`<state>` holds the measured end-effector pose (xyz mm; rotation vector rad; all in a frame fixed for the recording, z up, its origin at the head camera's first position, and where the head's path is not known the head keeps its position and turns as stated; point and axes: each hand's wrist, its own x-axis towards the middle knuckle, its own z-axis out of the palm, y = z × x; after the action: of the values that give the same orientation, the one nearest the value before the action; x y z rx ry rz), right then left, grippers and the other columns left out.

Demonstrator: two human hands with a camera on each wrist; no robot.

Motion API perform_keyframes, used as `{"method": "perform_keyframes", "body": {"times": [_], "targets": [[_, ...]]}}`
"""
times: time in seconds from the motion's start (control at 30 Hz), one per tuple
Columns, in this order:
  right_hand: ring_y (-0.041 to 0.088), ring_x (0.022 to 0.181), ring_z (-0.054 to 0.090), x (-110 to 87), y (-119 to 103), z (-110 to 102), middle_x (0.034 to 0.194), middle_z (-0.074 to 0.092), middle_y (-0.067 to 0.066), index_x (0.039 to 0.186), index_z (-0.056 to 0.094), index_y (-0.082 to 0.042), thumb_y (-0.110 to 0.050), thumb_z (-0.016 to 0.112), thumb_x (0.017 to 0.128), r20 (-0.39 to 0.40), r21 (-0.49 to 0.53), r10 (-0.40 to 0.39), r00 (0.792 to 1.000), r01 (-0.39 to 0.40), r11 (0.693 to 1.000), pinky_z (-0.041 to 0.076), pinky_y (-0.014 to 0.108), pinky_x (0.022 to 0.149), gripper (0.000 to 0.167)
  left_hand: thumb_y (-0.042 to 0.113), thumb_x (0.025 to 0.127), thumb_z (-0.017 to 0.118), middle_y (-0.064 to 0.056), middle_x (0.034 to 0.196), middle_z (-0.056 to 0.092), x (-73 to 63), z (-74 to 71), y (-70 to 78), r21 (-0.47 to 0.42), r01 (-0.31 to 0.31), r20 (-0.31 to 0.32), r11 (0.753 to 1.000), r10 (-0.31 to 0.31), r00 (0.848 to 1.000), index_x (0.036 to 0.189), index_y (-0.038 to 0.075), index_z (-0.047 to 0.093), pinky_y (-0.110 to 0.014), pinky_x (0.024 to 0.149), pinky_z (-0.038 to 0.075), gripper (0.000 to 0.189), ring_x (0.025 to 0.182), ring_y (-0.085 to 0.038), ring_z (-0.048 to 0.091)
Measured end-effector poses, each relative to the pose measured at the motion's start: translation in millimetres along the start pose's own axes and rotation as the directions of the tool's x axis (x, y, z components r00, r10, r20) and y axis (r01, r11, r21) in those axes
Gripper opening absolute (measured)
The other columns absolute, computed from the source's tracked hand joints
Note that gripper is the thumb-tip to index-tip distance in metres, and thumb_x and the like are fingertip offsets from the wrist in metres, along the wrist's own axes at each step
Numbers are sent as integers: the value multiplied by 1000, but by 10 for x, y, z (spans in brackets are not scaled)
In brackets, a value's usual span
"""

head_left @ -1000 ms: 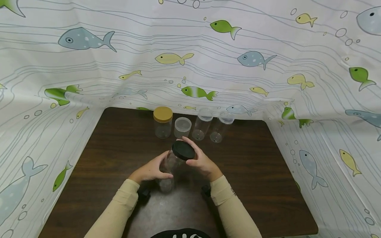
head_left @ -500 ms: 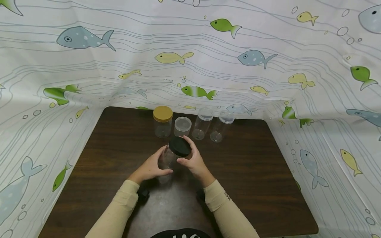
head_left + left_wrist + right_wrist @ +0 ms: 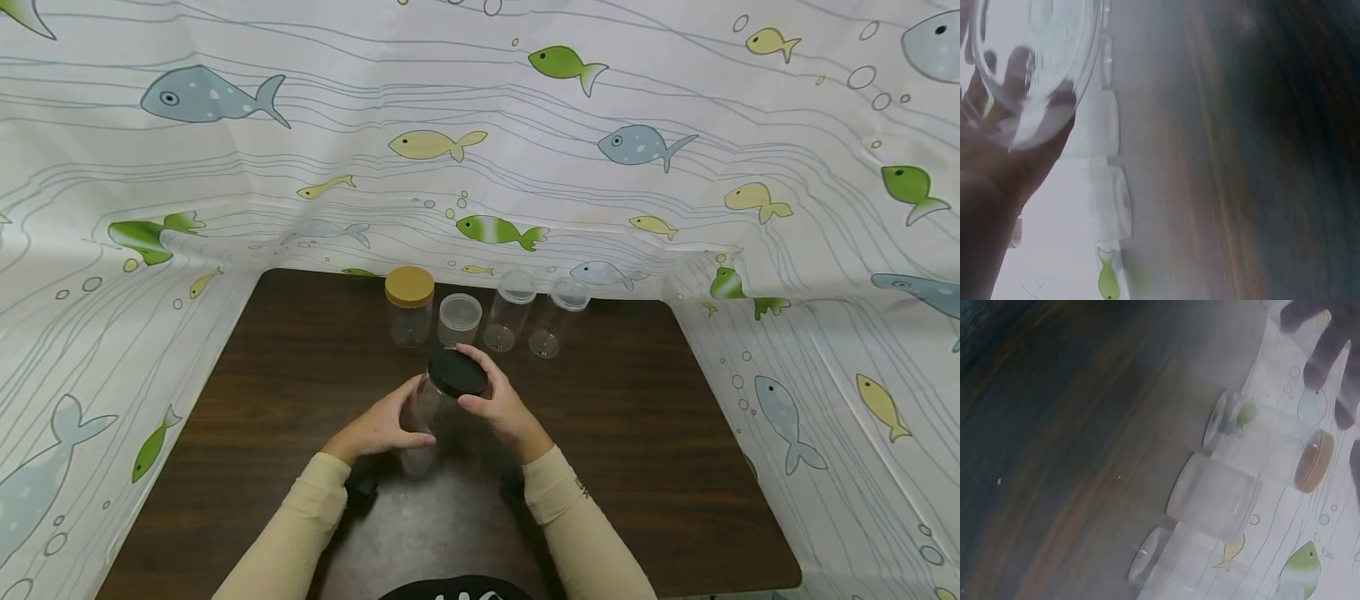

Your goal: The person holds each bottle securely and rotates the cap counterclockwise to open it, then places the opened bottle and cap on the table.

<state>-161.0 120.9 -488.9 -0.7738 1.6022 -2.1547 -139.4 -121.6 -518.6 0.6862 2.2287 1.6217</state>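
A clear jar with a black lid is held up in front of the body, its lid end leaning right. My left hand wraps round the jar's side, thumb toward me. Gripping the lid's right edge between thumb and fingers is my right hand. From the left wrist, the jar's see-through base appears at upper left, above the table, with fingers visible through it. The right wrist view catches fingers at its top right; whose they are I cannot tell. The lid is outside both wrist views.
Along the back of the dark wooden table stand a clear jar with a yellow lid, a short clear jar and two tall clear jars, left and right. A fish-print curtain encloses the back and sides.
The right hand and black lid first shifted left and slightly up, then came back a little to the right. My left hand stays round the jar, nearly in place. The back jars have not moved.
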Motion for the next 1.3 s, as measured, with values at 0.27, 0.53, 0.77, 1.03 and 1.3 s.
{"method": "perform_keyframes", "body": {"times": [0.27,0.53,0.77,1.03,1.3], "targets": [[26,143,40,-10,61,-95,161,31,16,158,24,-2,-39,78,90,198,86,-41,979,25,996,41,33,111,95,22,85,80,-26,165,14,-48,-59,-48,-140,6,193,990,22,981,161,-2,9,-67,115,16,106,150,-45,16],[22,149,31,-3,91,-113,168,6,18,163,1,-13,-40,80,88,200,89,-61,978,44,995,39,32,112,112,17,86,80,-17,162,29,-31,-30,-60,-169,-66,147,983,92,985,161,7,19,-62,114,25,97,146,-38,30],[25,147,31,9,73,13,169,6,14,162,-9,-15,-58,81,77,-23,-18,-68,997,67,998,35,41,114,131,23,81,86,-21,157,38,-26,18,-5,8,-23,-133,1000,24,991,159,6,24,-64,109,34,101,139,-42,42],[33,152,23,53,83,284,168,15,10,162,-7,-7,-59,84,71,-269,-71,-94,959,77,994,29,42,119,138,28,75,92,-14,154,43,56,132,-61,299,4,-365,954,110,925,158,12,29,-58,109,38,106,138,-34,46],[27,147,33,68,130,350,166,20,11,162,4,-7,-55,84,74,-327,-96,-92,940,64,993,39,24,110,129,27,74,93,-16,149,48,47,176,-54,349,-4,-348,937,133,928,158,13,30,-59,106,42,106,134,-35,50]]}}
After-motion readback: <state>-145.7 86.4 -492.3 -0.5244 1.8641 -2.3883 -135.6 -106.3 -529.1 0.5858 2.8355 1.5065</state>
